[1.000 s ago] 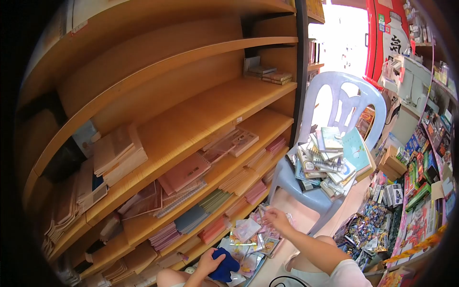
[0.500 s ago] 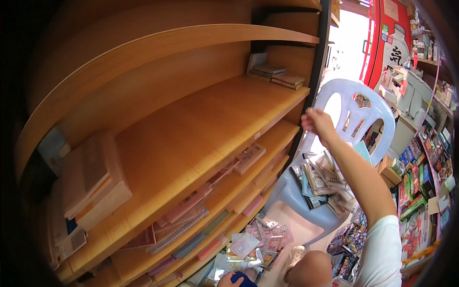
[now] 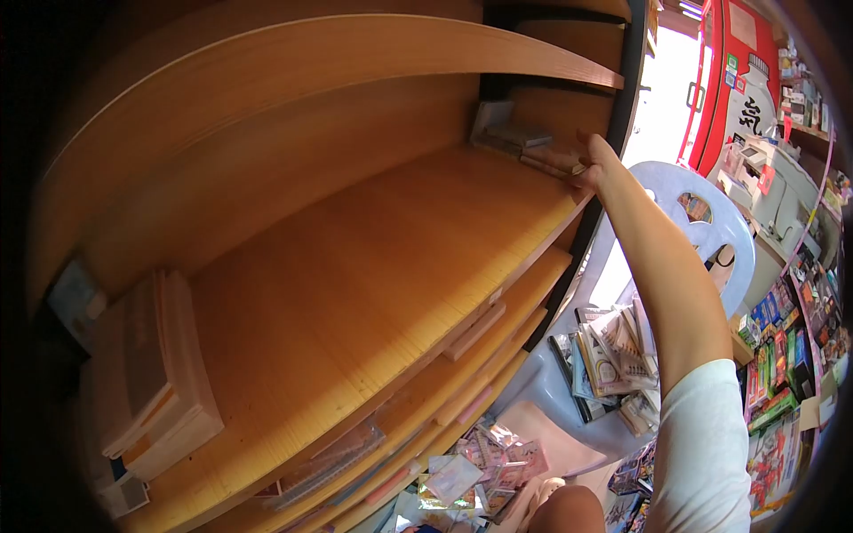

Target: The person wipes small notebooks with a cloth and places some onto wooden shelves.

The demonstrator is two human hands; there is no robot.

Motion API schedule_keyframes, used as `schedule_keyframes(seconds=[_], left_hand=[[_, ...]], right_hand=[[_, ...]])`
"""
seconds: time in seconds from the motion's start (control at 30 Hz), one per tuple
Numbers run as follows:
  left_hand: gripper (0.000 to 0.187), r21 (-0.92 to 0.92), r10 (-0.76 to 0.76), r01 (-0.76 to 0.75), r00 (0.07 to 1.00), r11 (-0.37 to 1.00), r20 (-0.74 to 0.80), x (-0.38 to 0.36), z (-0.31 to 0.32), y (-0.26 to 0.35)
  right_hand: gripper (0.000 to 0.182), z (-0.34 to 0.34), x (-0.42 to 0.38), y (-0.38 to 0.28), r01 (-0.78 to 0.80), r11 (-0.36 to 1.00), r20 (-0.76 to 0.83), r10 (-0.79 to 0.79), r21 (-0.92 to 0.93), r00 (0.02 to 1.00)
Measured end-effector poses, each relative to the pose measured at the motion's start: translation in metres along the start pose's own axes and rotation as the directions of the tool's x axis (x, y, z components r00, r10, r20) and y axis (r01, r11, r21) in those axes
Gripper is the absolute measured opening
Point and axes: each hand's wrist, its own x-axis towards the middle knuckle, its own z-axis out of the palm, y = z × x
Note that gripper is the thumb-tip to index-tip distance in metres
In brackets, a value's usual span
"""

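My right hand [image 3: 593, 163] reaches to the far right end of the wooden shelf [image 3: 373, 258]. Its fingers are curled at the edge of a small stack of flat notebooks [image 3: 553, 158], and part of the stack is hidden behind them. Beside that stack, more thin booklets [image 3: 515, 135] lie against the back corner. My left hand is out of the frame; only a bit of dark blue cloth [image 3: 419, 529] shows at the bottom edge.
A blue plastic chair [image 3: 730, 233] holds a pile of packaged notebooks [image 3: 613, 351]. Plastic-wrapped items [image 3: 458, 480] lie low beside my knee [image 3: 567, 511]. Thick packs [image 3: 160, 364] stand at the shelf's left end. Boxed goods [image 3: 777, 373] fill the right side.
My right hand has moved from above the chair up to the notebooks on the shelf. My left hand with the blue cloth has dropped out of view. The view has shifted slightly.
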Motion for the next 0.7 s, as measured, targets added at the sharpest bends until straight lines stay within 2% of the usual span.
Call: schedule_keyframes(seconds=[0.03,0.07,0.13,0.23,0.4,0.5,0.6,0.7], left_hand=[[0.045,0.012,-0.013,0.013,1.000,1.000,0.010,0.001,-0.004,0.007],[0.045,0.025,-0.026,0.026,0.999,0.999,0.021,0.002,-0.006,0.011],[0.046,0.017,-0.040,0.040,0.999,0.999,0.026,0.006,-0.005,0.015],[0.047,0.025,-0.062,0.061,0.997,0.998,0.049,0.008,-0.006,0.020],[0.046,0.029,-0.036,0.035,0.999,0.999,0.035,0.010,0.003,0.012],[0.046,0.030,-0.020,0.020,1.000,0.999,0.016,0.012,0.005,0.006],[0.046,0.023,-0.006,0.006,1.000,1.000,0.013,0.012,0.006,0.003],[0.048,0.038,-0.041,0.039,0.999,0.999,0.030,0.011,0.002,0.007]], right_hand=[[0.075,0.011,-0.021,0.001,0.011,1.000,0.003,-0.011,0.027,1.000],[0.075,0.015,-0.045,0.007,0.074,0.997,0.009,-0.074,-0.033,0.997],[0.073,0.017,-0.047,0.005,0.112,0.984,-0.021,-0.116,-0.135,0.993],[0.064,0.000,0.021,0.004,0.084,0.975,-0.096,-0.106,-0.205,0.990],[0.039,-0.009,0.064,0.020,0.246,0.959,-0.045,-0.255,-0.143,0.966],[0.027,-0.008,0.032,0.036,0.324,0.889,0.002,-0.342,-0.324,0.940],[0.024,-0.011,0.031,0.043,0.353,0.816,-0.054,-0.422,-0.458,0.905],[0.025,-0.021,0.017,0.039,0.456,0.788,0.093,-0.461,-0.414,0.882]])
